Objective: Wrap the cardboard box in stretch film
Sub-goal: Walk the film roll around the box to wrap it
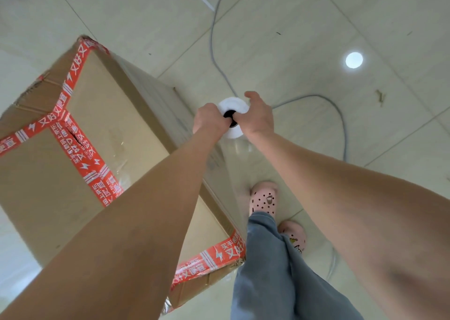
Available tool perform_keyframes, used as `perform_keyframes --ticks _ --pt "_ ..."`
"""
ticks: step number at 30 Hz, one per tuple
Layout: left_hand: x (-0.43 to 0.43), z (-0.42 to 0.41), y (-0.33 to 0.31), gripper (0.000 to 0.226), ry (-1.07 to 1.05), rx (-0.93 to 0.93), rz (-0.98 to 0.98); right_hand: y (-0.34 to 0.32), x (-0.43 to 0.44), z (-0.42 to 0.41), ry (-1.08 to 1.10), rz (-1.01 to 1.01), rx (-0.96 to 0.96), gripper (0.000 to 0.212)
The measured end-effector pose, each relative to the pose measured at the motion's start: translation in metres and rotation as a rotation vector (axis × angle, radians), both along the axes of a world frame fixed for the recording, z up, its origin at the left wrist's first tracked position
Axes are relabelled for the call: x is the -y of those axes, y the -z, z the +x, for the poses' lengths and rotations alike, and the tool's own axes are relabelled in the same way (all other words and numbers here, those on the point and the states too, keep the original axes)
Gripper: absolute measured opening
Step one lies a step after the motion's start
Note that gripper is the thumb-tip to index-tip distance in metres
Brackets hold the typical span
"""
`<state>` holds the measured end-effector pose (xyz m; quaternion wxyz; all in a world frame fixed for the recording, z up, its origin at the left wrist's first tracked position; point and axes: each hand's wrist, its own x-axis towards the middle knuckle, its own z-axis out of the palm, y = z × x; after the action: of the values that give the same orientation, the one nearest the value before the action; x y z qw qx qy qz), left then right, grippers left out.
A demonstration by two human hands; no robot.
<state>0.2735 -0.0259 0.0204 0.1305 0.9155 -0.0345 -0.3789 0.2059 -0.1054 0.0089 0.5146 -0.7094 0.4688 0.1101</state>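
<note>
A tall cardboard box (pixel 102 115) sealed with red printed tape stands on the floor at the left. Clear stretch film (pixel 226 163) covers its right side and runs to a white film roll (pixel 233 105) held upright beyond the box's right edge. My left hand (pixel 209 121) grips the top of the roll at its dark core. My right hand (pixel 258 117) holds the same end from the right, its thumb at the core and its fingers around the roll's far side.
The floor is pale glossy tile. A grey cable (pixel 341 124) loops across it beyond and to the right of the roll. My feet in pink clogs (pixel 264 199) stand just right of the box's near corner.
</note>
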Motion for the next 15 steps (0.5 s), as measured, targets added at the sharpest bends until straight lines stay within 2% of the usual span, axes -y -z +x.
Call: perform_keyframes --ticks 1,3,5,9,11,15 --pt "0.001 0.003 0.001 0.022 0.006 0.007 0.004 0.001 0.000 0.002 0.081 0.102 -0.034 0.065" --pt "0.003 0.009 0.002 0.022 0.054 0.043 0.023 0.002 -0.002 0.006 0.167 0.305 -0.122 0.061" --pt "0.004 0.016 0.004 0.018 0.145 0.089 0.050 0.004 -0.004 0.014 0.104 0.344 -0.149 0.050" --pt "-0.002 0.031 0.012 0.013 0.256 0.107 0.046 0.008 -0.008 0.032 -0.099 0.193 -0.116 0.034" --pt "-0.005 0.039 0.014 0.008 0.275 0.120 0.053 0.007 -0.008 0.042 -0.157 0.108 -0.106 0.033" --pt "-0.005 0.047 0.013 0.010 0.213 0.117 0.079 0.003 -0.004 0.056 -0.301 -0.063 -0.097 0.031"
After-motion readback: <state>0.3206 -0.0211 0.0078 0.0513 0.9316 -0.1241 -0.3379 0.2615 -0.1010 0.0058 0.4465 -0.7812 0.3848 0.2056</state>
